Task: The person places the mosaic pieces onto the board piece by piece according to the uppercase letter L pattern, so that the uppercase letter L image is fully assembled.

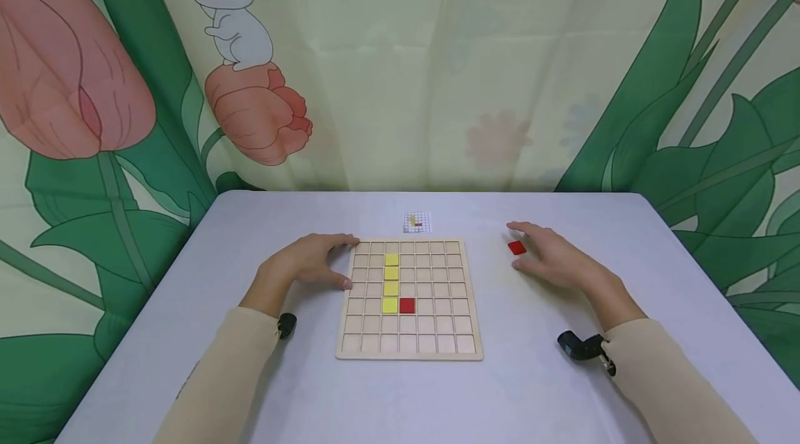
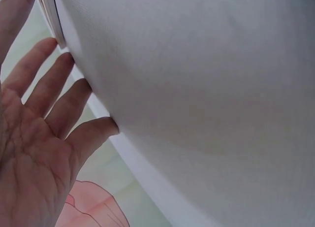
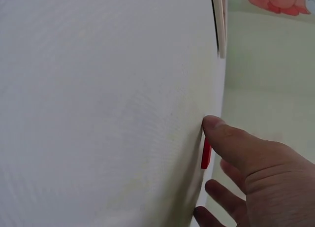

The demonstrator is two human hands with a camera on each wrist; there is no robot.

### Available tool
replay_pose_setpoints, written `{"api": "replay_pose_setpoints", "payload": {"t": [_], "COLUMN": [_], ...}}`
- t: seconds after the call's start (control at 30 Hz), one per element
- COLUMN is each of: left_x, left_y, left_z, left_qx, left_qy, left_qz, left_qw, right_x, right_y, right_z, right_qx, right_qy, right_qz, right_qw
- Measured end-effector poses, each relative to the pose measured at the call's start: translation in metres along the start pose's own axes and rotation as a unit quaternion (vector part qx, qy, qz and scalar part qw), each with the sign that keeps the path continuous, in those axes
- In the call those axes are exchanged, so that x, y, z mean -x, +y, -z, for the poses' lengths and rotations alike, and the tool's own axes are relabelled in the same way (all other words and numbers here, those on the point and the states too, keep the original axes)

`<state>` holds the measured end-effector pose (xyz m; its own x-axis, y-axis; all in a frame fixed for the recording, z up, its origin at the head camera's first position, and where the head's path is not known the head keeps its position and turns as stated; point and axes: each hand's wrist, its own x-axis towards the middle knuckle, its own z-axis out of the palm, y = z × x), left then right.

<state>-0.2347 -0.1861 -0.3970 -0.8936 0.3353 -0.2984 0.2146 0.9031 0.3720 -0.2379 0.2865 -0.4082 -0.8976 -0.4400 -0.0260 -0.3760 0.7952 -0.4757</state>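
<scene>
A square wooden grid board (image 1: 409, 356) lies flat on the table. Several yellow square tiles (image 1: 390, 288) form a column on it, and one red tile (image 1: 407, 306) sits right of the lowest yellow one. My left hand (image 1: 303, 260) touches the board's left edge with thumb and fingertips, fingers spread, as the left wrist view also shows the hand (image 2: 39, 143). To the right of the board, a loose red tile (image 1: 517, 248) lies between the parted thumb and fingers of my right hand (image 1: 556, 256). In the right wrist view the tile (image 3: 205, 155) is partly behind the thumb.
Behind the board lies a small card (image 1: 417, 222) printed with a grid and coloured squares. A white cloth covers the table (image 1: 531, 395). A curtain (image 1: 387, 83) with flowers and a white animal hangs at the table's far edge. Small dark devices (image 1: 581, 345) sit at both wrists.
</scene>
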Motion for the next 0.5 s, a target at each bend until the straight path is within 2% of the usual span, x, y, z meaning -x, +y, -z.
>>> {"api": "replay_pose_setpoints", "payload": {"t": [0.23, 0.5], "left_x": [-0.0018, -0.0038], "left_y": [-0.0005, 0.0008], "left_z": [-0.0013, -0.0028], "left_qx": [-0.002, -0.002], "left_qy": [-0.003, 0.002], "left_qz": [0.003, 0.008], "left_qw": [1.0000, 1.0000], "right_x": [0.0026, 0.0058], "right_y": [0.0044, 0.0054], "right_z": [-0.0060, -0.0048], "right_qx": [0.000, 0.003], "right_qy": [-0.002, 0.021], "right_qz": [-0.013, 0.017], "right_qw": [0.9999, 0.9996]}}
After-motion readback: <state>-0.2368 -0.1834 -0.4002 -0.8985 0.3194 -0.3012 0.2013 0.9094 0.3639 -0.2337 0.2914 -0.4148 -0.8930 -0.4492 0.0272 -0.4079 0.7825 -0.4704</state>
